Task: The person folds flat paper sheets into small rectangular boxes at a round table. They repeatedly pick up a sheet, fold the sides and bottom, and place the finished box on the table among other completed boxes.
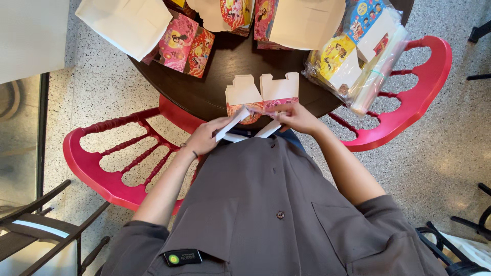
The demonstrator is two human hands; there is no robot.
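flat carton (pixel 263 94): white-pink, table edge | printed cartons (pixel 184 46): pink-red, upper left | wrapped bundle (pixel 358 51): yellow-blue, right

Both forearms are reaching forward, bare below rolled sleeves; the left hand (pixel 204 137) and right hand (pixel 295 116) are pinching, fingers curled.

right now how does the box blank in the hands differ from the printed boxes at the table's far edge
The box blank shows mostly its plain white inside; the printed boxes show bright pink and red picture sides. The box blank is held by the left hand and right hand; the printed boxes lie untouched on the dark table. Both are flat cardboard.
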